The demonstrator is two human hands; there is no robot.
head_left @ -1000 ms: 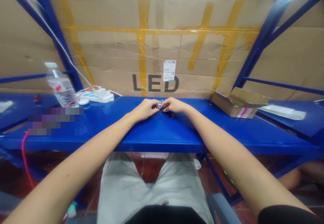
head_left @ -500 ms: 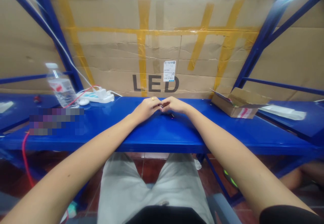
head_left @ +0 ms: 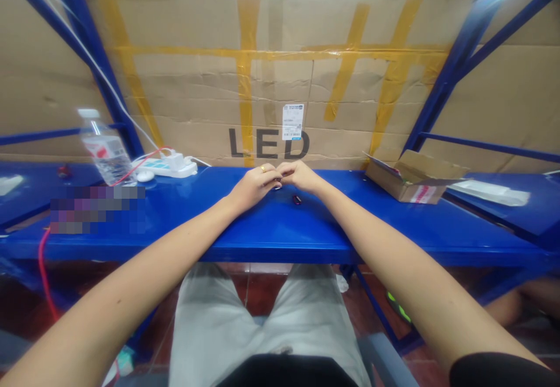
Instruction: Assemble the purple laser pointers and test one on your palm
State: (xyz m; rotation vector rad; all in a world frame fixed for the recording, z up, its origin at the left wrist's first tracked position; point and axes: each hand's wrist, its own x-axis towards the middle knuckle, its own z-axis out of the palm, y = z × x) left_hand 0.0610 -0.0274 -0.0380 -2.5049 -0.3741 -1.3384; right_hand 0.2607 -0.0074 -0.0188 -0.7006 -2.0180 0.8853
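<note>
My left hand (head_left: 257, 186) and my right hand (head_left: 300, 176) meet over the middle of the blue table (head_left: 280, 235), fingertips touching. Their fingers are curled together around something small and dark, mostly hidden; I cannot make out what it is. A gold ring (head_left: 263, 169) sits on a finger of my left hand. Just below my right hand, a small, shiny, dark reddish object (head_left: 297, 199) lies on the tabletop, apart from both hands.
On the left stand a water bottle (head_left: 105, 152) and a white power strip (head_left: 168, 166) with cables. An open cardboard box (head_left: 413, 180) is at the right. Behind the table rises a large taped carton (head_left: 196, 95) marked LED, between blue metal posts (head_left: 446, 84).
My right hand has lifted slightly up and away, so the small dark reddish object on the table shows more fully. My left hand has barely shifted.
</note>
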